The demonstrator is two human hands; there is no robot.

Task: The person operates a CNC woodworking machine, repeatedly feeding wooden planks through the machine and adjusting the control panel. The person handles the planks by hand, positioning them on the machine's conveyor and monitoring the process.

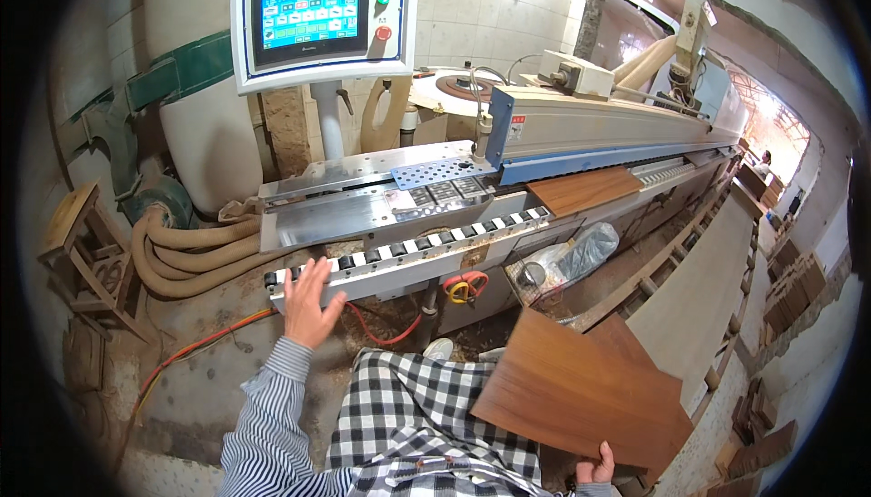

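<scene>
My left hand [308, 305] is at the left end of the roller rail [408, 259], fingers spread and holding nothing. It appears to rest on or just over the rail; exact contact I cannot tell. At the lower right, my right hand [596, 467] grips the near edge of a reddish-brown wooden board [572, 384]. Only its fingers show at the edge; the rest is hidden. Another brown board [626, 341] shows partly behind the held one. A further wooden panel [585, 190] lies in the long edge-banding machine [599, 130], under its blue-edged beam.
A control screen [310, 18] with a green and a red button [383, 34] stands above the machine. Brown hoses [200, 257] and a wooden stool [86, 252] are at left. A roller conveyor [703, 293] carries a long pale board; stacked panels [794, 288] stand at right.
</scene>
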